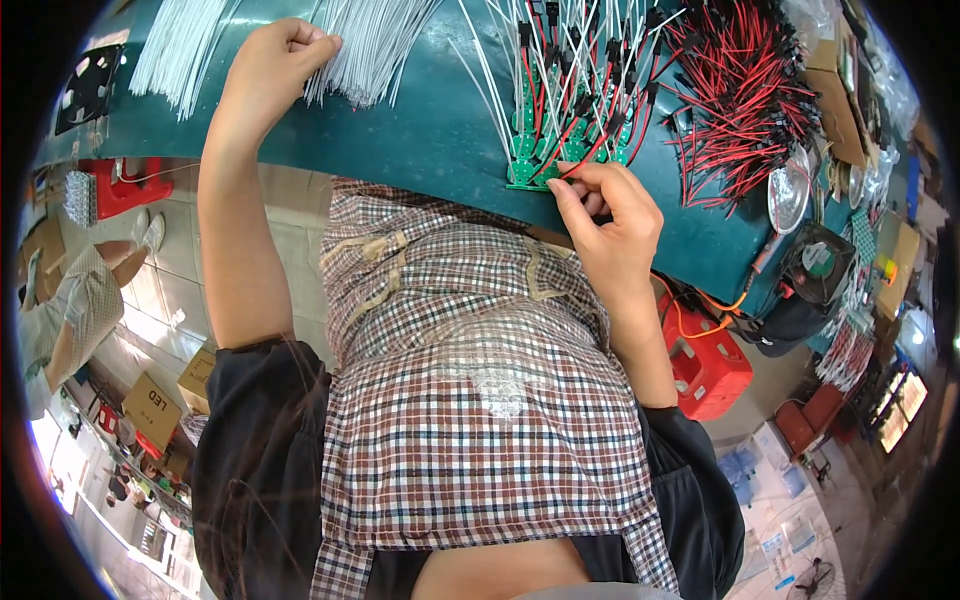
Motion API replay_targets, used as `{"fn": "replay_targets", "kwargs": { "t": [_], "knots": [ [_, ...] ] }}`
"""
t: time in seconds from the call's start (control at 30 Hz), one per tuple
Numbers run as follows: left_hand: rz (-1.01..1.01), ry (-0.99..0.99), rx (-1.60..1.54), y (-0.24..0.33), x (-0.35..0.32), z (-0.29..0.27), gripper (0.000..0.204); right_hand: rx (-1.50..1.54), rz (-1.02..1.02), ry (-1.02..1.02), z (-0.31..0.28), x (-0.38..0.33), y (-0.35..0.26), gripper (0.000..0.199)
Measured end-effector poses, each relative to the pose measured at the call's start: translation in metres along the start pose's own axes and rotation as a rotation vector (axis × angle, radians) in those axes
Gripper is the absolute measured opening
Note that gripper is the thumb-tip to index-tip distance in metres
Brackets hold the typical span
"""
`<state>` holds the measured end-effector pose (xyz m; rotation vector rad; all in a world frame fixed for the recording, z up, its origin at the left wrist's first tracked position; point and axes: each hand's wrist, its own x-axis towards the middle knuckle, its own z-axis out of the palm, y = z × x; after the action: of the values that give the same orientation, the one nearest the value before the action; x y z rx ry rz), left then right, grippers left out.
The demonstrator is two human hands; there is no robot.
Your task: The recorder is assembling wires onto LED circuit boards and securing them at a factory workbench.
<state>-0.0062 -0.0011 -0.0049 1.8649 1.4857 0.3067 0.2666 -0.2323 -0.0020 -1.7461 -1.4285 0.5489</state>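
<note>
Green circuit boards (523, 146) lie near the edge of the table (420, 150), likely light and rigid, best held by bare rims; the right hand (612, 205) pinches one, the left hand (275, 62) looks closed at white wires (385, 50), hold unclear.

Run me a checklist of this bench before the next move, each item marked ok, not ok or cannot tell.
1. Left hand at the loose white wires: ok.
2. Single wire between its fingertips: cannot tell, too small.
3. Right hand at the near edge of the green circuit boards: ok.
4. Wires over the boards untangled: not ok, they cross.
5. Red-and-black wire pile apart from both hands: ok.
</note>
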Motion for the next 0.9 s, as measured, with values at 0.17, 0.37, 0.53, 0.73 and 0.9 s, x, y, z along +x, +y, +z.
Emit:
{"fn": "replay_targets", "kwargs": {
  "t": [0.17,0.37,0.53,0.73,0.9],
  "knots": [
    [-0.066,0.045,0.062,0.002,-0.009,-0.003,0.031,-0.02,0.033,0.054,0.004,-0.002,-0.002,0.019],
    [-0.044,0.09,-0.31,0.008,-0.025,-0.009,0.026,0.004,0.015,0.03,0.002,-0.001,0.001,0.017],
    [0.019,0.081,-0.505,0.041,-0.06,0.001,0.018,0.024,0.0,0.011,0.0,0.002,0.0,0.012],
    [0.125,0.022,-0.521,0.051,-0.102,0.052,0.012,0.034,-0.002,0.0,-0.001,0.001,0.0,0.012],
    [0.211,0.073,-0.211,0.066,-0.118,0.069,0.013,0.03,0.01,0.007,-0.001,0.002,0.0,0.012]
  ]
}}
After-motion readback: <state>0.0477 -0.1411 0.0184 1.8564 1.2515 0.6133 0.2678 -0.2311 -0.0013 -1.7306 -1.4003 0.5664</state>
